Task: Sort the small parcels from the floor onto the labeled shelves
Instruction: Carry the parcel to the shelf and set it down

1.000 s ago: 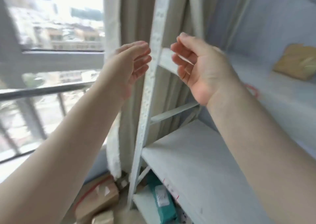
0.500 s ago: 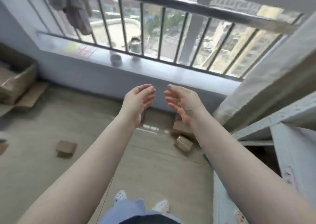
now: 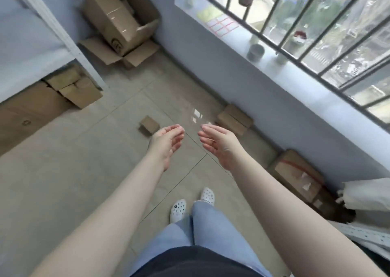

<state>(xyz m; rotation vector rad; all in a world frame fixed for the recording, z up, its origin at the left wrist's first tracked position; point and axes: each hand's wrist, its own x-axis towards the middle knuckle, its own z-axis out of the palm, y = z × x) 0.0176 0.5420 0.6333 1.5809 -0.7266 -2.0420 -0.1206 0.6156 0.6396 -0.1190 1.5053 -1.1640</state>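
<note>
White clogs on the tiled floor, and above them the left hand and right hand hang out in front, palms facing, fingers loosely curved, both empty. Just past the left fingertips sits a small parcel (alone on the tile), more parcels lie along the wall under the window, and a shelf post stands far left.
</note>
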